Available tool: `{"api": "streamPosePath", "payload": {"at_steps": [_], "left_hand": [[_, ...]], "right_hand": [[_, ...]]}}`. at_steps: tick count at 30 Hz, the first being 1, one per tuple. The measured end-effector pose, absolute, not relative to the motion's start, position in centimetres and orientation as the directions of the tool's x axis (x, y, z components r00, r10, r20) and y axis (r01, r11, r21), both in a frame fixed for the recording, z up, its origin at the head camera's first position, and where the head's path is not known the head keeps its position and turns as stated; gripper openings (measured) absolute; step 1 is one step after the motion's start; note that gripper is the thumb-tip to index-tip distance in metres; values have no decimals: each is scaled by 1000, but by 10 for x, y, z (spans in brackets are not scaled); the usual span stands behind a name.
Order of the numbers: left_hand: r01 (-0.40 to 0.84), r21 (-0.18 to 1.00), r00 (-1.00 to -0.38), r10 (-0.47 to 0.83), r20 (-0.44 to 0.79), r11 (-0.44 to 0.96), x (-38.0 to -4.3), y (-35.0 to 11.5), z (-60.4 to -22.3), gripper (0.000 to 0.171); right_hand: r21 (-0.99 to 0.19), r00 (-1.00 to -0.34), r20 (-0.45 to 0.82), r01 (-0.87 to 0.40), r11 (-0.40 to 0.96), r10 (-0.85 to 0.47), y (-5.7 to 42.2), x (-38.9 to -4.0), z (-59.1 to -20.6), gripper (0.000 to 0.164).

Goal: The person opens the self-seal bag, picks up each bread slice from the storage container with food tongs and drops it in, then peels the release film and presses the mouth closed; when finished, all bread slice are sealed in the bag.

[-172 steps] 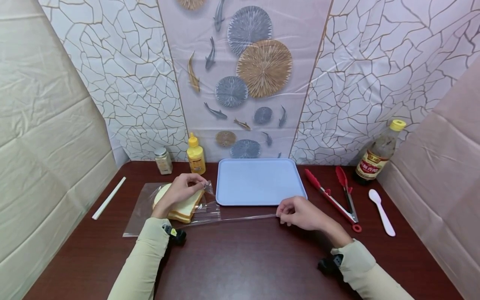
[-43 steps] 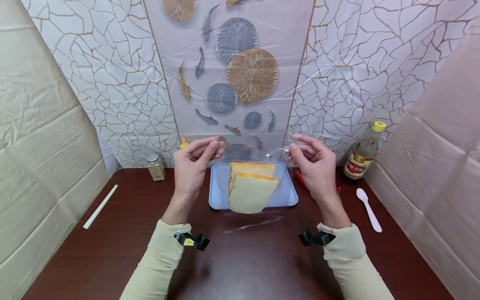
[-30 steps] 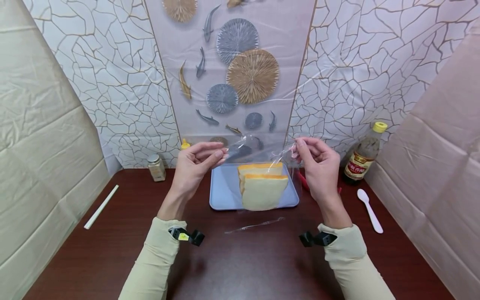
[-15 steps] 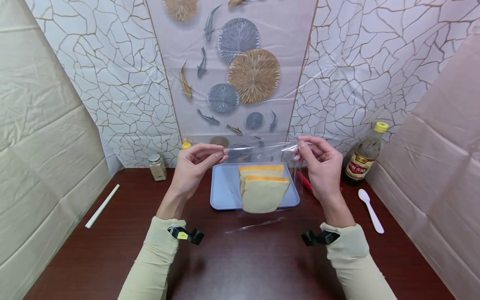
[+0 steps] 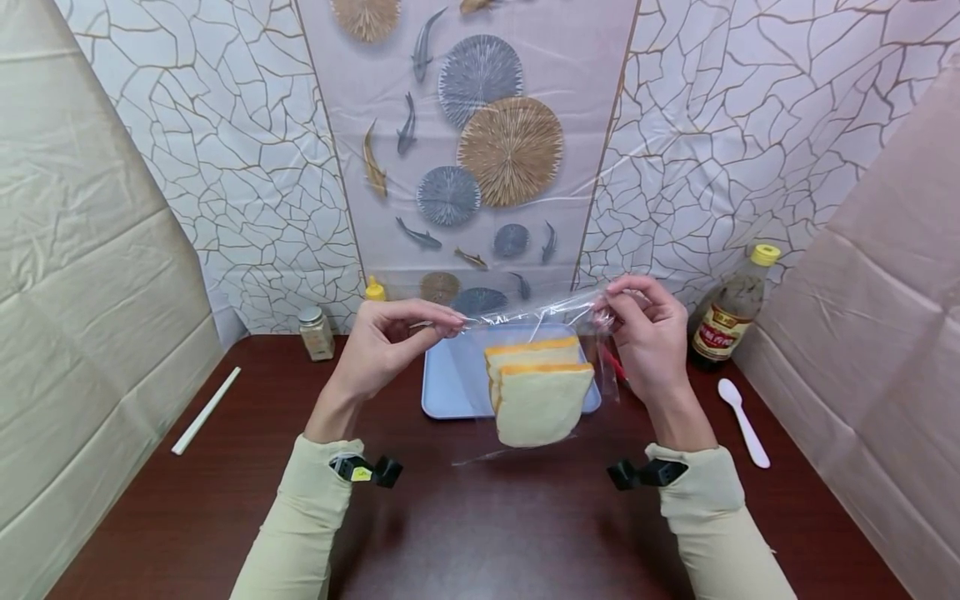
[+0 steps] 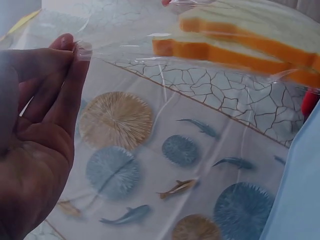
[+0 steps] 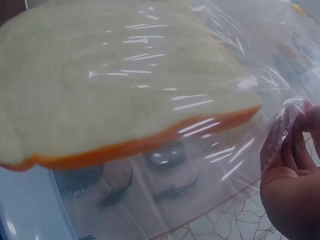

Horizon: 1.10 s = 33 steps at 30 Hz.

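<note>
A clear plastic bag (image 5: pixel 528 318) hangs upright between my two hands, its top edge stretched across. Inside it, bread slices (image 5: pixel 543 408) with orange-brown crusts stand on edge, leaning toward the right side. My left hand (image 5: pixel 390 346) pinches the bag's top left corner between thumb and fingers. At the opposite corner, my right hand (image 5: pixel 651 346) pinches the gathered film. The left wrist view shows the film caught at the left fingertips (image 6: pixel 80 52). Close up in the right wrist view, shiny film covers a slice (image 7: pixel 125 85). A light blue tray (image 5: pixel 442 400) lies behind the bag.
A thin clear plastic strip (image 5: pixel 474 460) lies on the dark table in front. Seasoning jar (image 5: pixel 317 335), yellow squeeze bottle (image 5: pixel 375 289) and white stick (image 5: pixel 206 411) are at left. Red tongs (image 5: pixel 615 364), partly hidden, a sauce bottle (image 5: pixel 723 321) and white spoon (image 5: pixel 744 423) are at right.
Earlier the bag lay flat at the left of the table; now it is held up in front of the tray. Over the last second its top edge was pulled taut, and bag and bread came lower and nearer.
</note>
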State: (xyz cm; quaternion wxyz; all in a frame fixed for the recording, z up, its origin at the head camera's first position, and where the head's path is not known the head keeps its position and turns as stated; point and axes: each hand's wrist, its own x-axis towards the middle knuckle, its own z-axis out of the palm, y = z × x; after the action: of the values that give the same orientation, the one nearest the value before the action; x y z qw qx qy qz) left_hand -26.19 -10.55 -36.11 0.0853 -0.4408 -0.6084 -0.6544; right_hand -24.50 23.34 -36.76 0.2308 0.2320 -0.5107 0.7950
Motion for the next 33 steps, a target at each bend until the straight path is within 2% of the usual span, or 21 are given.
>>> {"api": "streamPosePath", "payload": {"at_steps": [6, 14, 17, 22, 28, 33], "left_hand": [[688, 707, -578, 465, 670, -164, -257, -109, -358, 19], [624, 764, -661, 410, 629, -166, -256, -108, -359, 12], [603, 778, -688, 380, 618, -174, -257, -109, -359, 15], [588, 790, -697, 386, 604, -175, -260, -114, -360, 18], [553, 817, -718, 403, 568, -166, -261, -122, -358, 24], [549, 836, -759, 401, 513, -30, -263, -129, -355, 32]], "right_hand": [[-705, -803, 593, -551, -447, 54, 238, -245, -368, 18], [-678, -792, 610, -512, -527, -16, 239, -246, -369, 26], [-663, -777, 629, -515, -543, -32, 238, -247, -369, 29], [-658, -764, 645, -535, -530, -30, 237, -246, -368, 30], [-734, -777, 629, -592, -333, -3, 235, -244, -368, 5], [-763, -777, 629, -620, -182, 9, 233, -244, -368, 16]]}}
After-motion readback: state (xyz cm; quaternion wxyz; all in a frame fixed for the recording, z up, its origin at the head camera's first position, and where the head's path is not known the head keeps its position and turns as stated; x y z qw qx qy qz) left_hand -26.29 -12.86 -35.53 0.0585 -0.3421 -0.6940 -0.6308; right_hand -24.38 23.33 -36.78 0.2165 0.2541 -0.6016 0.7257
